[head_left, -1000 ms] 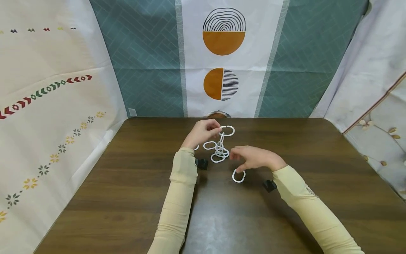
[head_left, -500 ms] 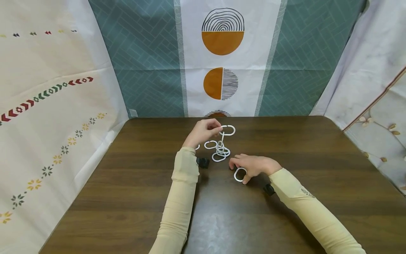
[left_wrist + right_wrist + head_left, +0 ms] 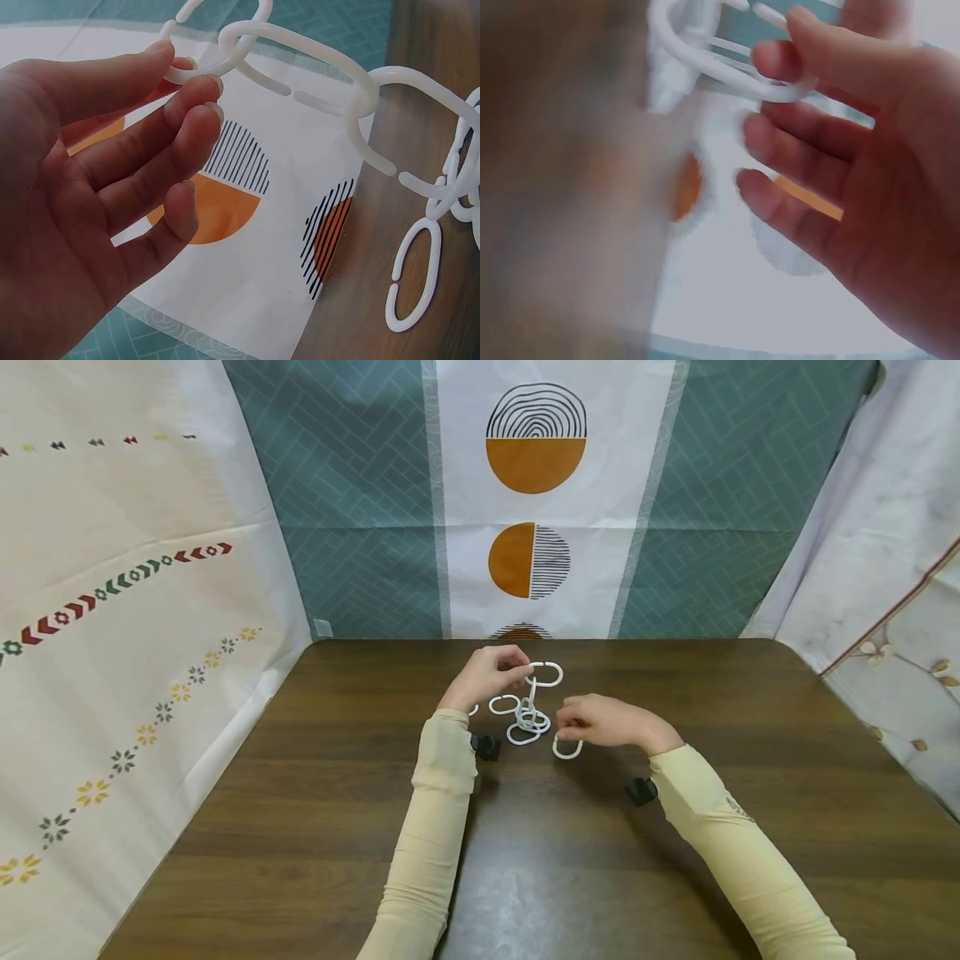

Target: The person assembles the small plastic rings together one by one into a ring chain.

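Left side: my left hand (image 3: 489, 675) is pinching one white link (image 3: 561, 674) between thumb and index finger, the other fingers bending loosely and gripping nothing. I am holding that link above the table (image 3: 300, 793), probably so the chain end is standing free of the tangle. A second link (image 3: 322, 52) is hanging from it, and a third link (image 3: 435, 86) is leading on toward the heap (image 3: 527, 714), which is resting on the wood and likely weighing the chain down.

Right side: my right hand (image 3: 600, 721) is pinching a separate link (image 3: 724, 71) just beside the heap, thumb meeting index finger, remaining fingers curving slackly. I am seemingly gripping it at one side so that most of the loop is projecting toward the chain; its small gap is showing near my fingertips. Blur is preventing me from telling whether it is touching the table.

Count: two hands are working, each holding one link. One link (image 3: 505, 714) is lying left of the heap, and a white arc (image 3: 474, 710), presumably another, is showing beside my left wrist. Overlaps are hiding the exact total; I am counting at least six links, not including the arc. Three orange motifs are showing on the cloth (image 3: 630, 460) behind
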